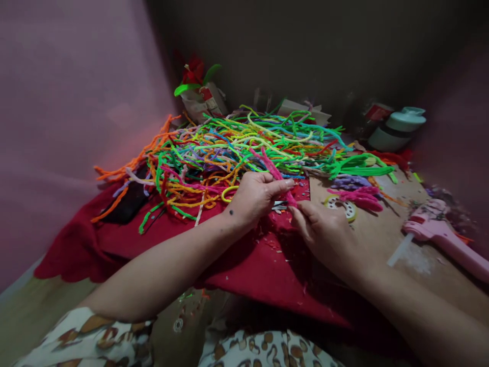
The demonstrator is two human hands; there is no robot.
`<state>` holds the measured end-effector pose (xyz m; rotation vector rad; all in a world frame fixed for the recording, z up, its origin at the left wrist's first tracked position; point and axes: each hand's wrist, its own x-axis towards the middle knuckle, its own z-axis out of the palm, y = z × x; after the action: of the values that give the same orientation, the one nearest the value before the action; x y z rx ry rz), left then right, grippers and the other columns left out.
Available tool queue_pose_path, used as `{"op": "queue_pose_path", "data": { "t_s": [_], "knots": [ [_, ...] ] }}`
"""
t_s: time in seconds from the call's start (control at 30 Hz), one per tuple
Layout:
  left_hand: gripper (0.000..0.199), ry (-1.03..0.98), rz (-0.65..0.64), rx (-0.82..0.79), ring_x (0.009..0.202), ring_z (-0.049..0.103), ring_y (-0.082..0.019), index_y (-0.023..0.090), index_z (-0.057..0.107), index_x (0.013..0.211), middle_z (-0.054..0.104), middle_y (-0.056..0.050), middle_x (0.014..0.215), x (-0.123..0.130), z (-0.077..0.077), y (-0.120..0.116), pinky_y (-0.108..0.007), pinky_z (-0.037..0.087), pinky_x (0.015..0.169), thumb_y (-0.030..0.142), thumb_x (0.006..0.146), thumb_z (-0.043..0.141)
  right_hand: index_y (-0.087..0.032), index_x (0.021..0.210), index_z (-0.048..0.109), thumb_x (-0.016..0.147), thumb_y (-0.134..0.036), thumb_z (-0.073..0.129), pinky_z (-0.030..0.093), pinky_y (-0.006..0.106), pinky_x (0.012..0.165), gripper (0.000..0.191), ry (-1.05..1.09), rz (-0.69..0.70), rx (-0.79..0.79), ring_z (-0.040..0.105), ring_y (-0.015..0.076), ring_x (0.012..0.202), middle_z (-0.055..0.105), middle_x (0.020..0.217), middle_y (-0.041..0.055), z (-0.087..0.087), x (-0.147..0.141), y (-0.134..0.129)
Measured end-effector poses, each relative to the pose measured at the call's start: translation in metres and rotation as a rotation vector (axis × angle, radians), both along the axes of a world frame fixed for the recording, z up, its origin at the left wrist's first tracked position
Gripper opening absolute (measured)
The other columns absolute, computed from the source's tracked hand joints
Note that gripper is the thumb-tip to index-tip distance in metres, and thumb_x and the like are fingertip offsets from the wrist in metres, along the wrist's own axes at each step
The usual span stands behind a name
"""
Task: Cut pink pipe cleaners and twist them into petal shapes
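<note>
At the centre of the frame, our left hand [255,200] pinches the pink fuzzy strands [272,165] between thumb and fingers; just right, our right hand [326,232] pinches their lower end. We judge 2 close, light pinches best, so the strands don't kink. The tangled pile [229,145] crowds upper centre; the red cloth [267,280] leaves room at lower centre, down to its edge; the glue gun [430,224] bounds us at right.

The left forearm [168,260] reaches in from 8 o'clock, a dark spot at its wrist; the left hand [257,199] curls its fingers, thumb pointing toward 3 o'clock. From 4 o'clock comes the right forearm [405,300], its right hand [324,229] pinched, fingertips near the left thumb.
</note>
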<state>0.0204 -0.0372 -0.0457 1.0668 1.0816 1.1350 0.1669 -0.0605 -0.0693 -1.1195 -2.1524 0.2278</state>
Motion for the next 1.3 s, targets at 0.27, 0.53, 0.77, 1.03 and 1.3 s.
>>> {"op": "queue_pose_path", "data": {
  "t_s": [0.27, 0.53, 0.77, 1.03, 1.3],
  "knots": [
    [0.028, 0.082, -0.006, 0.067, 0.041, 0.036, -0.003, 0.013, 0.056, 0.054, 0.046, 0.005, 0.045, -0.002, -0.008, 0.002, -0.020, 0.026, 0.043, 0.035, 0.068, 0.068, -0.016, 0.055, 0.055, 0.087, -0.032, 0.048, 0.031, 0.022, 0.043, 0.036, 0.293, 0.028, -0.591, 0.044, 0.0095, 0.042, 0.048, 0.044, -0.0021, 0.011, -0.001, -0.006],
    [0.026, 0.083, 0.060, 0.082, 0.037, 0.032, -0.002, 0.013, 0.056, 0.053, 0.041, 0.007, 0.040, -0.001, 0.002, 0.001, -0.019, 0.025, 0.041, 0.030, 0.068, 0.068, -0.016, 0.052, 0.055, 0.086, -0.033, 0.050, 0.029, 0.023, 0.043, 0.038, 0.343, 0.024, -0.611, 0.042, 0.0088, 0.041, 0.048, 0.044, -0.0023, 0.011, -0.001, -0.004],
    [0.025, -0.071, -0.038, -0.014, 0.032, 0.030, -0.001, 0.014, 0.050, 0.055, 0.041, 0.008, 0.041, 0.000, 0.003, -0.001, -0.018, 0.020, 0.036, 0.025, 0.067, 0.070, -0.016, 0.075, 0.064, 0.078, -0.035, 0.062, 0.045, 0.024, 0.056, 0.020, 0.819, 0.254, -1.030, 0.057, 0.0118, 0.056, 0.063, 0.065, 0.0020, 0.007, 0.001, 0.007],
    [0.025, -0.116, -0.097, -0.006, 0.036, 0.032, -0.002, 0.015, 0.050, 0.062, 0.042, 0.007, 0.046, -0.001, -0.004, 0.000, -0.018, 0.021, 0.035, 0.027, 0.067, 0.071, -0.014, 0.073, 0.064, 0.073, -0.030, 0.068, 0.049, 0.025, 0.058, 0.016, 1.018, 0.225, -1.161, 0.062, 0.0127, 0.056, 0.067, 0.063, 0.0040, -0.001, 0.000, 0.011],
    [0.025, -0.120, -0.142, -0.040, 0.036, 0.035, -0.003, 0.015, 0.050, 0.063, 0.044, 0.007, 0.046, -0.001, -0.004, 0.001, -0.018, 0.023, 0.036, 0.028, 0.068, 0.070, -0.015, 0.076, 0.068, 0.073, -0.029, 0.068, 0.050, 0.025, 0.058, 0.014, 1.056, 0.274, -1.165, 0.061, 0.0121, 0.056, 0.067, 0.063, 0.0034, -0.006, -0.002, 0.012]
  ]
}}
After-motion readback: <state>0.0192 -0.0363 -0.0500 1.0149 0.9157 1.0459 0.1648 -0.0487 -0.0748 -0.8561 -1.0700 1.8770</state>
